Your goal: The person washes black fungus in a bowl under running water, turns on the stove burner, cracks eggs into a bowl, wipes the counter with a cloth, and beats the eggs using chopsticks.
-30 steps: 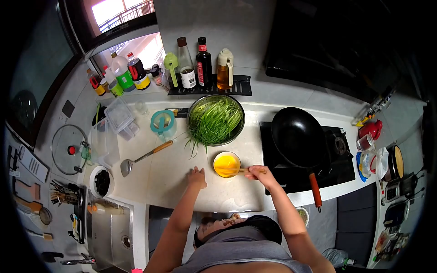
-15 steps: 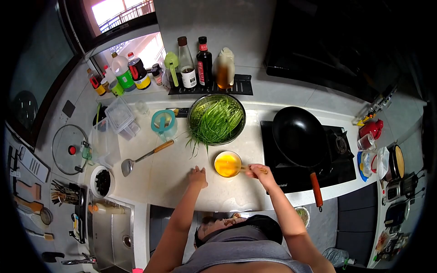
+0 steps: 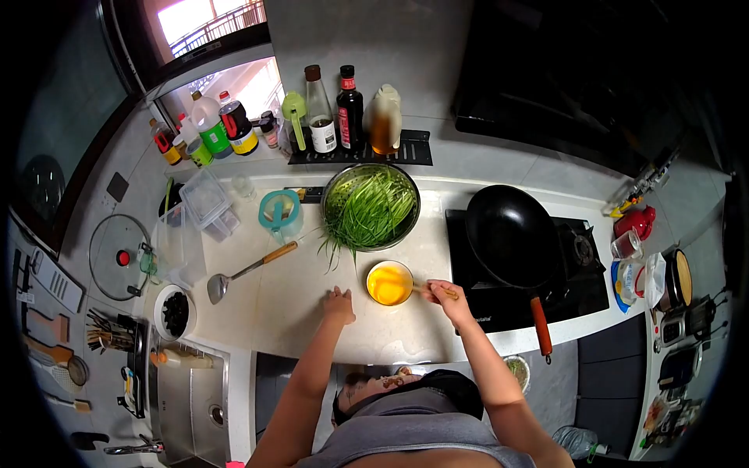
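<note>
A small bowl of beaten yellow egg (image 3: 389,283) stands on the pale counter (image 3: 273,320). My right hand (image 3: 446,299) is closed round wooden chopsticks (image 3: 425,288), whose tips reach over the bowl's right side and are blurred. To the left of the bowl, my left hand (image 3: 339,303) rests on the counter with its fingers somewhat apart, holding nothing. Behind the bowl sits a metal colander (image 3: 331,195) heaped with long green chives (image 3: 374,210), some hanging over its front left edge.
A black wok (image 3: 511,234) with a red-brown handle is on the stove (image 3: 585,300). Leftward lie a spatula (image 3: 250,271), a teal-lidded jug (image 3: 281,214), clear containers (image 3: 204,199) and a bowl of dark food (image 3: 175,312). Bottles (image 3: 349,109) line the back shelf.
The chopsticks in my right hand have shifted in the egg, whose surface has swirled. My left hand has stayed in place on the counter.
</note>
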Demonstrator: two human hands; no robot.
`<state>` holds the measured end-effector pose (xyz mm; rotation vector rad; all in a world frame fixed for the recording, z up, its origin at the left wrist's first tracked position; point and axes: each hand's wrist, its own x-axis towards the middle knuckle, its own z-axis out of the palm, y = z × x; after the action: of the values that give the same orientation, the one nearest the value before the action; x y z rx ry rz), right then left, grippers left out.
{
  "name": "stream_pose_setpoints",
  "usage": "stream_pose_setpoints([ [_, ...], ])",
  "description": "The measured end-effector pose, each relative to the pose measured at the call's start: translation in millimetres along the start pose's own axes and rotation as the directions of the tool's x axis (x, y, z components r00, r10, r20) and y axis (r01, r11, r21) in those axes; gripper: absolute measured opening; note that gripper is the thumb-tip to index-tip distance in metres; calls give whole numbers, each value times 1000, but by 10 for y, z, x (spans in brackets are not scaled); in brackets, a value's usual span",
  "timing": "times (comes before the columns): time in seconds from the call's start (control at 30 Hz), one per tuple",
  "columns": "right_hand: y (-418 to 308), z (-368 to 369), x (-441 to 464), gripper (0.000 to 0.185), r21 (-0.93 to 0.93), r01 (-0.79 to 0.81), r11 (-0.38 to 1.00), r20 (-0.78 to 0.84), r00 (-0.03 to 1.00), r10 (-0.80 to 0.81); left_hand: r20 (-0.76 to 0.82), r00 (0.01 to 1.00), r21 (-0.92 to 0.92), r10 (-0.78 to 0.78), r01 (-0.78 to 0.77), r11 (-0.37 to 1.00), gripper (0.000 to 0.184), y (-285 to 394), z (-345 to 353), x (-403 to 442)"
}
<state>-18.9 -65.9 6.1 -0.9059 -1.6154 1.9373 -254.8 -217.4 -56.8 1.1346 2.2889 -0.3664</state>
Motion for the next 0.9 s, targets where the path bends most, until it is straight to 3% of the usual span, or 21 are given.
stream_pose_setpoints([
  [0.03,60,-21,32,21,-21,58,998,-64,996,-59,-3,1000,-3,-1,1,1000,78,3,-2,0],
  [0.07,137,-60,43,22,-218,45,975,-14,999,-49,-6,1000,-3,-1,1,1000,78,6,0,-6],
  [0.17,-116,21,-50,21,23,-186,982,112,977,183,-12,1000,2,1,-1,1000,77,12,-6,-17],
  [0.2,-193,25,-64,21,83,-213,973,86,975,206,-11,1000,5,1,-1,1000,77,8,0,-8],
  [0.3,48,-40,16,21,-90,4,996,-3,1000,-4,-20,1000,3,-14,14,1000,77,22,-9,-14],
  [0.33,20,-16,-16,20,-121,-45,992,36,998,50,-23,1000,2,-21,21,1000,77,29,-12,-24],
  [0.43,-238,42,-97,19,100,-195,976,67,980,189,-11,1000,1,-6,6,1000,77,11,2,-10],
  [0.47,-246,49,-86,19,156,-174,972,-48,982,183,-13,1000,0,-7,7,1000,77,12,3,-10],
  [0.57,93,-10,-2,20,-58,-11,998,-11,1000,10,-12,1000,-7,-10,10,1000,77,15,-12,-47],
  [0.6,45,3,-11,21,-100,-65,993,64,995,71,-8,1000,-8,-9,9,1000,76,15,-30,-58],
  [0.7,-143,70,-45,22,92,-151,984,11,989,150,3,1000,-7,-16,16,1000,76,19,-41,-37],
  [0.8,32,40,55,23,-91,75,993,-69,994,-81,8,1000,-14,-21,21,1000,76,25,-60,-67],
  [0.9,-42,38,25,22,-175,-57,983,70,995,71,-8,1000,-28,-26,26,999,76,27,-43,-57],
])
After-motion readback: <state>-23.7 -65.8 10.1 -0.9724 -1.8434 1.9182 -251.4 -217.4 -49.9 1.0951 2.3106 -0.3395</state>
